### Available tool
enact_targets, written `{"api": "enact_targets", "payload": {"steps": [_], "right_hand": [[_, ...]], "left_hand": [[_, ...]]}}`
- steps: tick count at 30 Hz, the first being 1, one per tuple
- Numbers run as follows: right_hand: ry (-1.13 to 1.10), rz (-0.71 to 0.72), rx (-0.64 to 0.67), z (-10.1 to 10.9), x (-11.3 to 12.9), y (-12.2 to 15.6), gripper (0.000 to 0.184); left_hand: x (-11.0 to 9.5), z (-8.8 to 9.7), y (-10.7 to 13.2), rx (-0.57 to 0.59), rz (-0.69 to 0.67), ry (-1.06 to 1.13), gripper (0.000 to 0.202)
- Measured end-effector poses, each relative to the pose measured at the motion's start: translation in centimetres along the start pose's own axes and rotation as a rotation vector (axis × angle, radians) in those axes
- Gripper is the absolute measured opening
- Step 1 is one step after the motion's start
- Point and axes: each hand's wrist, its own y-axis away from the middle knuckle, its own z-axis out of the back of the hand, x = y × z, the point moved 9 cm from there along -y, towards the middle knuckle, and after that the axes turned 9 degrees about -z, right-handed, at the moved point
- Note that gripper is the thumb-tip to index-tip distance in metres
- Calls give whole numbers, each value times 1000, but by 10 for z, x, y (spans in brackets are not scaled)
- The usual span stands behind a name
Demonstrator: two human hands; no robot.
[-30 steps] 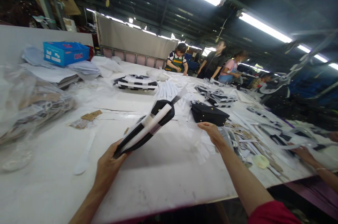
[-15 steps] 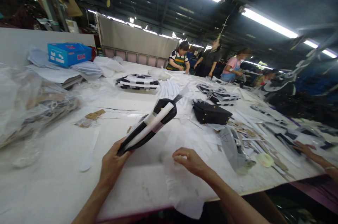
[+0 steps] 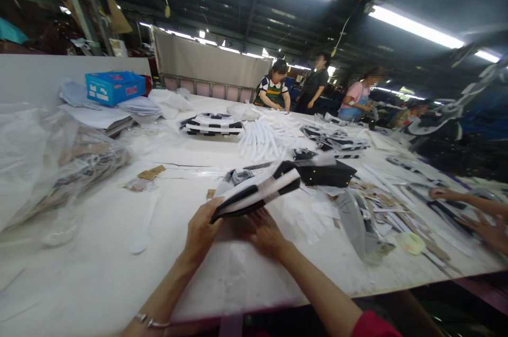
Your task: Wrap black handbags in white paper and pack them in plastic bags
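Observation:
My left hand (image 3: 201,231) grips the near end of a flat black-and-white bag piece (image 3: 260,191), held just above the white table (image 3: 99,273). My right hand (image 3: 265,231) is under the same piece with its fingers against its underside. A thin clear plastic sheet (image 3: 305,215) lies on the table just right of my hands. Beyond the piece's far end sits a black handbag (image 3: 327,173).
Clear plastic bags of parts (image 3: 59,162) lie at the left, a blue box (image 3: 115,87) at the back left. White strips (image 3: 265,136), striped piles (image 3: 212,124) and scraps cover the far and right table. A co-worker's hands (image 3: 480,215) reach in at the right; several people stand at the far end.
My left hand has lowered the black-and-white piece and swung it flatter and rightward. My right hand has drawn back from near the black handbag and come under the piece.

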Motion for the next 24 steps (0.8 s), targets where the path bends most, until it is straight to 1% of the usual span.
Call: {"api": "enact_targets", "payload": {"steps": [2, 4, 5, 6, 7, 8, 10, 11, 12, 13, 14, 16, 18, 20, 24], "right_hand": [[-57, 173, -27, 10, 27, 43, 45], [-115, 315, -6, 23, 53, 85, 38], [-143, 356, -1, 34, 63, 100, 36], [-166, 374, -8, 46, 70, 109, 35], [-185, 362, -36, 61, 72, 110, 33], [-199, 318, -83, 77, 69, 104, 30], [-198, 157, -190, 106, 49, 76, 19], [-182, 55, -223, 115, 33, 56, 17], [-150, -49, -223, 119, 16, 33, 18], [-103, -149, -187, 118, -1, 10, 20], [-46, -245, -104, 109, -19, -12, 22], [76, -409, 115, 82, -52, -48, 23], [152, -481, 209, 62, -76, -74, 19], [199, -508, 209, 50, -93, -91, 19], [273, -561, 202, 36, -120, -103, 40]], "left_hand": [[-20, -14, 4, 47, -214, -58, 40], [-39, -29, 14, 114, -389, -108, 42], [-46, -35, 19, 148, -446, -132, 42], [-51, -40, 24, 177, -485, -154, 42], [-54, -43, 27, 199, -506, -173, 41], [-55, -45, 30, 216, -512, -189, 41], [-56, -47, 32, 243, -515, -212, 40], [-57, -47, 33, 248, -521, -222, 39], [-57, -46, 34, 249, -528, -232, 39], [-58, -46, 34, 248, -536, -241, 39], [-59, -45, 35, 246, -542, -247, 39], [-59, -44, 35, 242, -540, -252, 39], [-60, -45, 36, 239, -538, -244, 40], [-59, -46, 38, 232, -538, -236, 41], [-53, -47, 43, 193, -533, -214, 43]]}}
